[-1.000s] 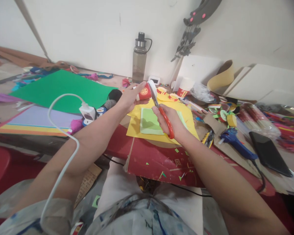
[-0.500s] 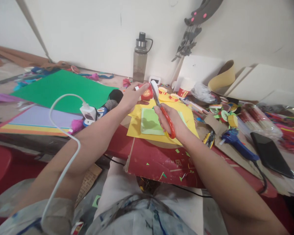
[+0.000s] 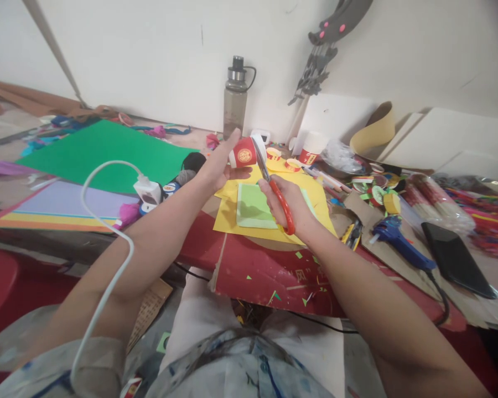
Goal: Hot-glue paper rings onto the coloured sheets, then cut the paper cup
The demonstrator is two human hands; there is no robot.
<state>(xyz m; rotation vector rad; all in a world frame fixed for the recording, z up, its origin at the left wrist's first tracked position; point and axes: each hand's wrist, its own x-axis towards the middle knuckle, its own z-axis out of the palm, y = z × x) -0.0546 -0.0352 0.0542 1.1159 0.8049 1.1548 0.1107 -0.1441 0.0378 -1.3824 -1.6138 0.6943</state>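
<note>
My left hand [image 3: 218, 165] holds a red and white paper cup [image 3: 245, 152] on its side, with a gold emblem facing me. The thumb lies over the top of the cup and the fingers are under it. In my right hand [image 3: 289, 200] is a pair of scissors [image 3: 283, 203] with red-orange handles. Its blades point up and away, against the cup's right end near the white part. Below both hands lie a light green sheet [image 3: 253, 207] and yellow paper [image 3: 228, 218]. Cut red and yellow cup rings [image 3: 292, 165] sit just beyond the scissors.
A water bottle [image 3: 234, 102] stands by the wall, and another paper cup [image 3: 312, 148] is to its right. Green paper [image 3: 108, 152] covers the left. A blue glue gun [image 3: 404, 240], a phone [image 3: 456, 260] and a utility knife [image 3: 352, 235] lie right. A white cable [image 3: 130, 243] crosses my left arm.
The fingers of my left hand have shifted around the cup: the thumb is raised and more of the emblem shows. The scissors stay at the cup's right end.
</note>
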